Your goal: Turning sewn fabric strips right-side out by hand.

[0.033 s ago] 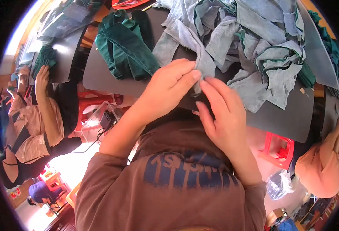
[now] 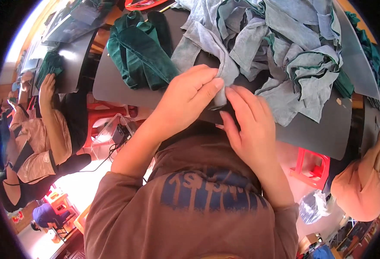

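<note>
Both hands meet at the near edge of the dark grey table (image 2: pixel 112 86). The left hand (image 2: pixel 185 97) has its fingers curled and pinches a strip of grey-blue cloth (image 2: pixel 218 64) between the thumb and the fingertips. The right hand (image 2: pixel 248 125) lies just beside it, with the fingers straight and close together, and its fingertips touch the lower end of the same strip. The strip hangs down from a big loose pile of grey-blue cloths (image 2: pixel 285 47), which covers the right half of the table. To the left of the pile lies a folded stack of dark green cloth (image 2: pixel 140 52), apart from the hands. At the far left another person (image 2: pixel 38 129) sits with one hand on green cloth. A red stool (image 2: pixel 311 166) stands under the table at the right.
</note>
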Demonstrator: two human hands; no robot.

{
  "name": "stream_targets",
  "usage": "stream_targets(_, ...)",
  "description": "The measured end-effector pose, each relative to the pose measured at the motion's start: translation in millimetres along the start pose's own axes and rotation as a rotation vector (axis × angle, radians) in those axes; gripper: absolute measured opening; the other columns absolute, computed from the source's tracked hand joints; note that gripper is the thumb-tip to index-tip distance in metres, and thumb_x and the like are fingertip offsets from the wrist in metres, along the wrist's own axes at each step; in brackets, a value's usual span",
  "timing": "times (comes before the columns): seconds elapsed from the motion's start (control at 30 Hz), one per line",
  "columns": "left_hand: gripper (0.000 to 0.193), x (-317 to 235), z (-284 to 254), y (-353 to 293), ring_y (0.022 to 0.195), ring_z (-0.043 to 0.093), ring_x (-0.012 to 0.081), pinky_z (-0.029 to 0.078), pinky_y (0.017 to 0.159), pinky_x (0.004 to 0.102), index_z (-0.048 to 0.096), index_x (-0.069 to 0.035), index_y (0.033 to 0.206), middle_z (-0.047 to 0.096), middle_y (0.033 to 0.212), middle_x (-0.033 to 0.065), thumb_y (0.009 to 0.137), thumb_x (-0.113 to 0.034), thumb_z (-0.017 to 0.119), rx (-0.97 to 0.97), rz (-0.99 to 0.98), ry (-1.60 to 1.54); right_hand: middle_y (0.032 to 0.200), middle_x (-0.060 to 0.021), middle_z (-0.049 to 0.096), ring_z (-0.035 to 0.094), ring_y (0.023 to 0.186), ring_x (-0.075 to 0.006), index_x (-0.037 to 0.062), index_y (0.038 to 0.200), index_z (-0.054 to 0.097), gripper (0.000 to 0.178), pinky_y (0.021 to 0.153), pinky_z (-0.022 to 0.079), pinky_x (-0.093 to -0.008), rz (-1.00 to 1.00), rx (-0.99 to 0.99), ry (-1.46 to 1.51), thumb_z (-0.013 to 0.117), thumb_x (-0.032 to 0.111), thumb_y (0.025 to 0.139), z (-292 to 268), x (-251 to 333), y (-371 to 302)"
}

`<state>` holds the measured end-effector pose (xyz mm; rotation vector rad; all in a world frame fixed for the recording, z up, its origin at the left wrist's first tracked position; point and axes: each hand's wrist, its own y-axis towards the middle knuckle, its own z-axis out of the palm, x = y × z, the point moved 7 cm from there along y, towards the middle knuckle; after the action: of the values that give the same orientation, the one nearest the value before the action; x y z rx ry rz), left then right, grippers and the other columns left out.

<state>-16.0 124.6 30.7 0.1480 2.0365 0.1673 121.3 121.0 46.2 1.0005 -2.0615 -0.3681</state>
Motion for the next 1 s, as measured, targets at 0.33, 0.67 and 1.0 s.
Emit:
stream_targets(0.33,0.013,-14.9,-2.2,-5.2,0.063,0.048,0.0165,0.039,0.058,0.0261,0.058,0.000,0.083,0.050,0.071,0.0063,0.079,-0.011,0.064,-0.091,0.037,0.168,0.086,-0.0037,0.058,0.052,0.072,-0.0129,0.0011,0.107,0.053,0.029,0.065,0.043,-0.0249,0.612,0.055,0.784,0.060,0.017,0.085,21.8,-22.9,-12.8)
stream_targets(0.67,0.016,-19.9,1.2,-17.0,0.069,0.052,0.0154,0.042,0.064,0.0250,0.058,0.001,0.098,0.055,0.076,0.0056,0.087,-0.011,0.055,0.027,0.074,-0.107,0.077,0.0042,0.052,0.047,0.067,-0.0020,0.0042,0.091,0.051,0.013,0.059,0.039,-0.0160,0.824,-0.065,1.183,0.061,0.001,0.082,20.2,-26.5,-20.7)
stream_targets(1.0,0.032,-27.2,-51.8,-42.6,0.080,0.061,0.0179,0.048,0.072,0.0284,0.055,0.004,0.102,0.062,0.093,0.0127,0.088,-0.024,0.051,-0.370,-0.062,-0.802,0.090,-0.0120,0.056,0.054,0.079,-0.0295,0.0016,0.092,0.057,0.026,0.071,0.045,-0.0369,0.057,-0.025,-0.102,0.066,0.004,0.068,9.4,-4.0,16.6)
